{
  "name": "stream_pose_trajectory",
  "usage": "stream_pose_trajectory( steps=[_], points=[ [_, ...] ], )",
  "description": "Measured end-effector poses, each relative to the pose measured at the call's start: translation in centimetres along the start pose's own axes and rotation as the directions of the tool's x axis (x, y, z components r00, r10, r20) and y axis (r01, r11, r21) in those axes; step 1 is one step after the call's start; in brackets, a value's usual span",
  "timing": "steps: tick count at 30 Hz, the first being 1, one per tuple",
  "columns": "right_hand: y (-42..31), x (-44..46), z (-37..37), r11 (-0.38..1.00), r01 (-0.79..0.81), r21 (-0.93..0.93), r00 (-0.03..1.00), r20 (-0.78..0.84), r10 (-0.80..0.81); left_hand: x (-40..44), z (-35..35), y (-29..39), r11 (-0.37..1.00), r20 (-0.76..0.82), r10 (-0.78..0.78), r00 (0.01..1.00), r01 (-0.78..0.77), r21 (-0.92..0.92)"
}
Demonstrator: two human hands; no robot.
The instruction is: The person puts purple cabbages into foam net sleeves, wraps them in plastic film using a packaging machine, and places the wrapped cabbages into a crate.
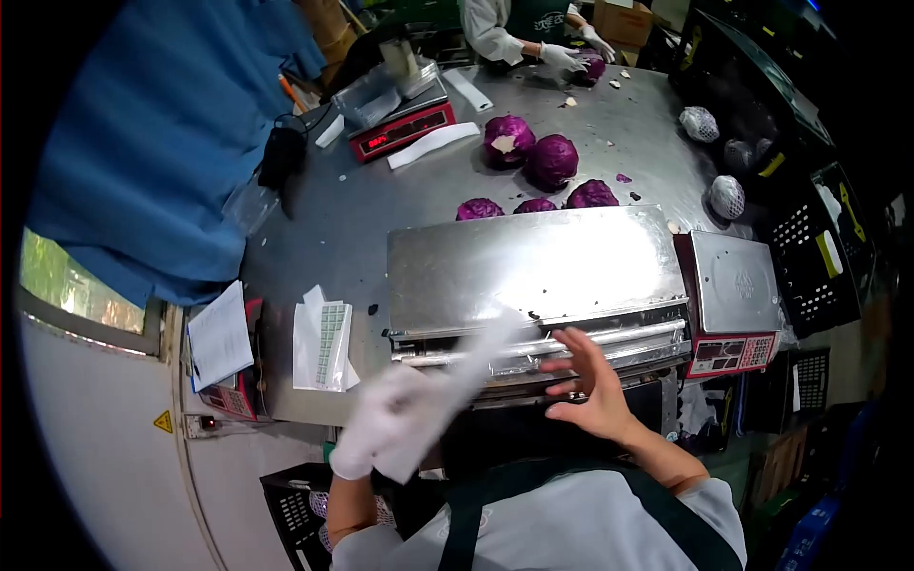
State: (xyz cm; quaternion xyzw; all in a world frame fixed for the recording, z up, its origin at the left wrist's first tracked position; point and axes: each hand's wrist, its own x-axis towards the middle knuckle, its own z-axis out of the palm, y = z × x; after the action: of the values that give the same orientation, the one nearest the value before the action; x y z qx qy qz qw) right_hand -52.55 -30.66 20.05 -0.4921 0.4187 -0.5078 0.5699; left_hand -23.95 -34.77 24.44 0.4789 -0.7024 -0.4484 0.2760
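My left hand point(386, 419), in a white glove, is closed around a long, flat white foam net sleeve point(447, 400), blurred by motion. The sleeve slants up and right over the front edge of a metal wrapping machine point(514, 266). My right hand point(592, 385) is bare, with its fingers spread apart and nothing in them. It hovers by the machine's front rollers point(609, 338), to the right of the sleeve. Several red cabbages point(552, 162) lie behind the machine, some partly hidden by its top plate.
Across the metal table point(314, 228), a co-worker's gloved hands point(564, 57) touch a red cabbage. Scales stand at the back left point(405, 128) and right point(738, 285). Netted cabbages point(726, 197) sit near black crates point(809, 247). Label sheets point(330, 344) lie at left. A crate point(290, 514) stands below.
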Motion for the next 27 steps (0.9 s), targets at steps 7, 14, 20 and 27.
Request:
stream_pose_trajectory(
  steps=[7, 14, 20, 27],
  points=[
    [-1.1, -1.5, -6.5, 0.978, -0.026, -0.208, 0.946, -0.322, -0.044, 10.6, 5.2, 4.4, 0.994, 0.521, 0.096, 0.848, -0.059, -0.086],
    [-2.9, -4.4, -15.5, 0.992, -0.094, 0.083, 0.800, -0.587, 0.125, 36.7, 10.2, 0.4, 0.900, 0.196, -0.419, 0.887, 0.434, -0.042],
    [-1.7, -6.5, -20.8, 0.988, 0.004, 0.153, 0.672, -0.732, 0.110, 49.3, 18.6, -3.2, 0.774, -0.069, -0.631, 0.773, 0.633, 0.011],
    [-1.3, -7.0, -25.3, 0.938, 0.105, 0.329, 0.697, -0.697, 0.167, 49.8, 21.8, -2.7, 0.833, -0.404, -0.430, 0.807, 0.527, 0.168]
  ],
)
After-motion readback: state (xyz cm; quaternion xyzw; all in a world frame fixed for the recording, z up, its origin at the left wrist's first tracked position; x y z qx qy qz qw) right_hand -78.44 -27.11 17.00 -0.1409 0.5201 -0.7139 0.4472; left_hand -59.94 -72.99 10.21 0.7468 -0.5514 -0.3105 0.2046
